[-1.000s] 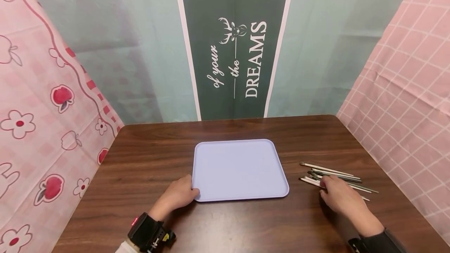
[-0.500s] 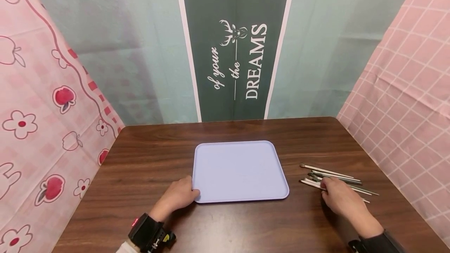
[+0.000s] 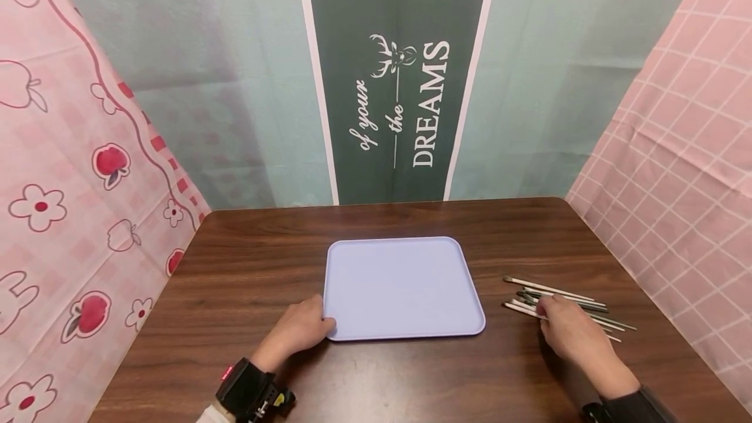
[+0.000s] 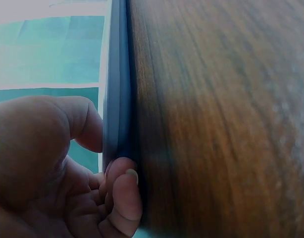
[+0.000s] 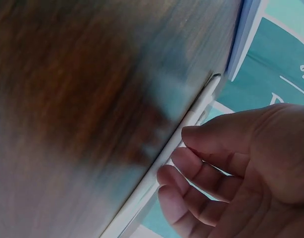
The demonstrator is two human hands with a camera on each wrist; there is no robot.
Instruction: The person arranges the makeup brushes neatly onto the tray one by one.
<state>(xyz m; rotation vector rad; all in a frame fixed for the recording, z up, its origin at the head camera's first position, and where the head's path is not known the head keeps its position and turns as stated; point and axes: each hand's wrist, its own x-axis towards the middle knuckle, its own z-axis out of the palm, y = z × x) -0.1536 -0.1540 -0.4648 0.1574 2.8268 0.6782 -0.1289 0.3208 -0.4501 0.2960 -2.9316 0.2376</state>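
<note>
My left hand [image 3: 302, 329] pinches the near left corner of the flat lilac plastic tray [image 3: 405, 260], keeping it steady on the dark wooden surface [image 3: 247, 266]. Right of the tray, my right hand [image 3: 566, 331] curls its fingers onto the thin white-handled brushes [image 3: 572, 302] to gather one.

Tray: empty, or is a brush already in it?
Empty. The tray shows only its bare lilac surface; the brushes all lie on the table to its right.

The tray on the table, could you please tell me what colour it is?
The tray is plain pale lavender-blue, best seen in the head view.
</note>
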